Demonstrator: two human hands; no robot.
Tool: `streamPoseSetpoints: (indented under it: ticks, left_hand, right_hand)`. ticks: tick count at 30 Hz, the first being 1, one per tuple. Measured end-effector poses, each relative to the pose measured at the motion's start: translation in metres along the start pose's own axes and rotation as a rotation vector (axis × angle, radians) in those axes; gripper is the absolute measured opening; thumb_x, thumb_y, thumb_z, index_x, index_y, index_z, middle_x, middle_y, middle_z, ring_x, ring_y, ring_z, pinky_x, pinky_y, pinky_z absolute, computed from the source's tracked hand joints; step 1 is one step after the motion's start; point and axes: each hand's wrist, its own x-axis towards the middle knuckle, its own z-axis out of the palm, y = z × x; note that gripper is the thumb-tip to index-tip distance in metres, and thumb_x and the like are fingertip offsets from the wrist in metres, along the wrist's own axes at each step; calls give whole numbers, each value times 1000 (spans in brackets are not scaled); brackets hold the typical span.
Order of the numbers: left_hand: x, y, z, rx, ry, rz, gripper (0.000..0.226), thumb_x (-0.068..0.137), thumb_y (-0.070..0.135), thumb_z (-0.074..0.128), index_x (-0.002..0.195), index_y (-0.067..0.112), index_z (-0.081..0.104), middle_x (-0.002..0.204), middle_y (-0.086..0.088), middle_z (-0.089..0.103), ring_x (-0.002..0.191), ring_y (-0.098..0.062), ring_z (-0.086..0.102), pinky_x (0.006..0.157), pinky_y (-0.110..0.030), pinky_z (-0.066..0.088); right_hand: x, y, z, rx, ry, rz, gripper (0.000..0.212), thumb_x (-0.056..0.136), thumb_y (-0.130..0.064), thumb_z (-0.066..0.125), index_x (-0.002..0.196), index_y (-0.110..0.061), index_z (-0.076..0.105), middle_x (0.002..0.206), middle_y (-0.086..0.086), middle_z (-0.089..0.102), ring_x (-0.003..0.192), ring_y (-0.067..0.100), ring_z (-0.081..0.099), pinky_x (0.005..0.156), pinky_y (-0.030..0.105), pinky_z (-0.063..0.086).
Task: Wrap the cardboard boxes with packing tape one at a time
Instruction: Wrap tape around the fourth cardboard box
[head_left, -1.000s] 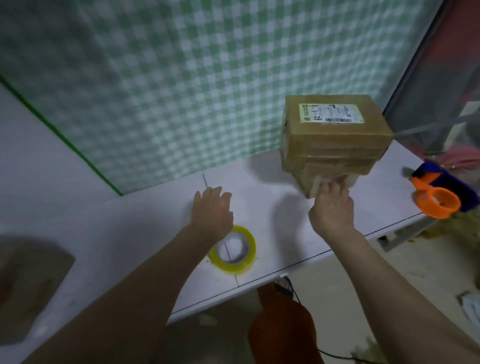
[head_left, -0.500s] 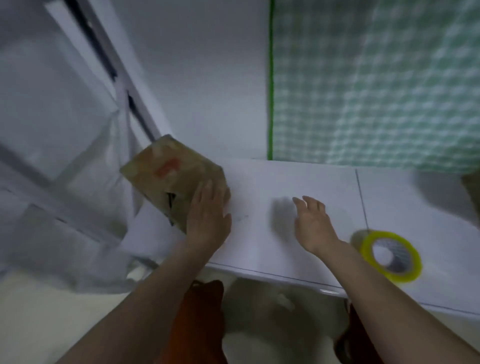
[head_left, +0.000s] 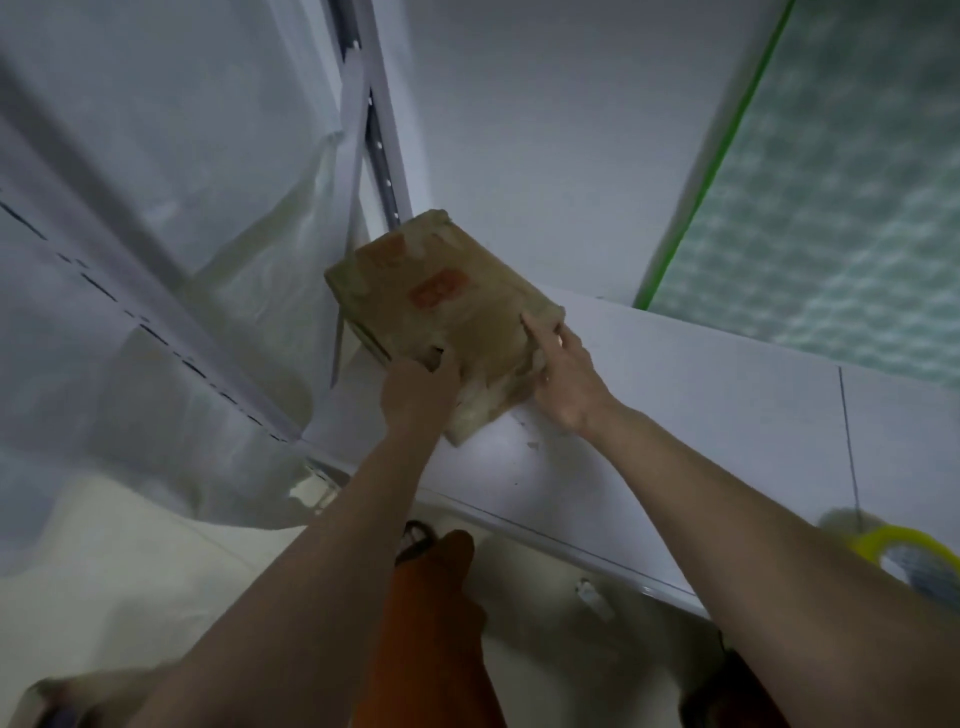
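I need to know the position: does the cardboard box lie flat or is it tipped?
Tipped: the cardboard box rests on one corner on the table.

White table (head_left: 675, 405) — green checked cloth (head_left: 852, 218) behind, plastic sheeting (head_left: 171, 218) left.

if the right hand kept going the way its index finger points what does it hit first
The right hand already touches the tan taped cardboard box; straight on, its finger would slide along the box's top, probably.

box (head_left: 441, 306) on table (head_left: 675, 415) (tape roll (head_left: 906, 545) right)
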Motion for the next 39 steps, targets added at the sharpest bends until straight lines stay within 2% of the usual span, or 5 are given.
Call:
streamPoseSetpoints:
  ticks: [7, 14, 22, 33, 39]
  left_hand:
    - [-24, 1, 19, -10, -121, -26, 22, 93, -1, 45, 71, 3, 44, 70, -6, 45, 72, -23, 44, 52, -21, 33]
    - [-118, -7, 52, -543, -306, -216, 17, 86, -3, 59, 77, 11, 59, 89, -11, 66, 95, -30, 65, 91, -41, 54]
    - [-227, -20, 75, -556, -537, -223, 18, 87, -4, 65, 71, 4, 65, 76, -8, 69, 74, -17, 67, 71, -21, 57]
    - [-258, -31, 71, 155, -515, 434, 24, 100, 27, 47, 85, 21, 65, 84, 5, 63, 87, -17, 64, 71, -19, 47]
    - [-240, -32, 69, 482, -443, 927, 50, 88, 17, 66, 136, 22, 51, 135, 9, 51, 128, -11, 35, 109, -22, 23]
  right_hand:
    - [-31, 12, -6, 101, 10, 27, 68, 95, -2, 43, 152, -26, 16, 159, 4, 8, 144, 21, 17, 105, 17, 15]
    - [-111, 42, -32, 203, 220, 76, 49, 100, -20, 42, 148, -24, 30, 156, 6, 21, 143, 18, 22, 116, 24, 16]
    - [-207, 96, -23, 230, 384, 176, 55, 92, -19, 61, 142, -28, 41, 154, 6, 29, 142, 17, 27, 116, 36, 26]
    - [-249, 112, -21, 54, 521, 204, 36, 85, -12, 69, 121, -14, 64, 118, 8, 63, 108, 24, 59, 96, 36, 46]
    - [-255, 108, -22, 37, 510, 189, 32, 93, -16, 59, 124, -11, 63, 121, 11, 64, 111, 26, 60, 98, 34, 46]
